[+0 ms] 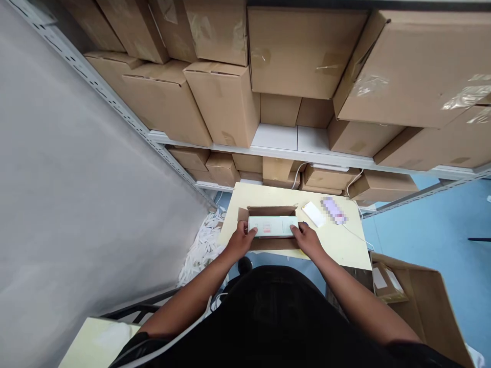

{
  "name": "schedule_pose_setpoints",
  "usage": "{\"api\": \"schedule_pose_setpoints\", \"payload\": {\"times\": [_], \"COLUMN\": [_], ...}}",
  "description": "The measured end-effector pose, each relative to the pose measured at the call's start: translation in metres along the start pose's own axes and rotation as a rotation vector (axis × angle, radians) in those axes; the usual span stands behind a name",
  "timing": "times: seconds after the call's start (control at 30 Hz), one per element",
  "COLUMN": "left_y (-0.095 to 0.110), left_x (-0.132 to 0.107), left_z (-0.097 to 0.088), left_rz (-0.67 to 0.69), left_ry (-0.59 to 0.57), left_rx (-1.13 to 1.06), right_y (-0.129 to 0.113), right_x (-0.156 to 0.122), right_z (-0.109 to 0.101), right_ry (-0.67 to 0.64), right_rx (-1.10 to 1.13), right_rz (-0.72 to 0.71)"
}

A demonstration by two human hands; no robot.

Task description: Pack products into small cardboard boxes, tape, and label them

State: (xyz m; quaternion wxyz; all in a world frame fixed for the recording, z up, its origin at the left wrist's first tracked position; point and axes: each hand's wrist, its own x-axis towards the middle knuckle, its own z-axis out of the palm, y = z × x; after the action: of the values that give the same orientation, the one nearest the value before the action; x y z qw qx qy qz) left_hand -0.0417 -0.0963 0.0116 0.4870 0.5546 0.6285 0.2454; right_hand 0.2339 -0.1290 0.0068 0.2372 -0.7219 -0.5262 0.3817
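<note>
A long white box point(274, 226) with pale green edges and a small red print lies between my hands, at the mouth of an open brown cardboard carton point(273, 245). The carton's flaps stand apart on the pale yellow table point(345, 245). My left hand point(241, 239) grips the white box's left end, thumb on top. At the right end, my right hand point(306, 238) holds it the same way. My other fingers are partly hidden behind the box ends. How deep the box sits in the carton I cannot tell.
Right of the carton lie a white rectangular item point(313, 214) and a blurred purple item point(333, 210) with a cable. Shelves point(230, 145) full of cardboard boxes stand behind the table. White paper scraps point(201, 245) cover the floor at left. A large open carton point(425, 301) stands at right.
</note>
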Motion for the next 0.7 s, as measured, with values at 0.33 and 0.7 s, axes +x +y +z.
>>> {"api": "schedule_pose_setpoints", "payload": {"times": [0.33, 0.7], "left_y": [-0.023, -0.06], "left_x": [0.032, 0.029], "left_z": [0.007, -0.01], "left_rz": [0.084, 0.075], "left_ry": [-0.077, 0.08], "left_rx": [0.485, 0.434], "right_y": [0.002, 0.062], "right_x": [0.035, 0.042], "right_z": [0.023, 0.023], "right_ry": [-0.043, 0.047], "right_rx": [-0.344, -0.239], "right_rz": [0.024, 0.206]}}
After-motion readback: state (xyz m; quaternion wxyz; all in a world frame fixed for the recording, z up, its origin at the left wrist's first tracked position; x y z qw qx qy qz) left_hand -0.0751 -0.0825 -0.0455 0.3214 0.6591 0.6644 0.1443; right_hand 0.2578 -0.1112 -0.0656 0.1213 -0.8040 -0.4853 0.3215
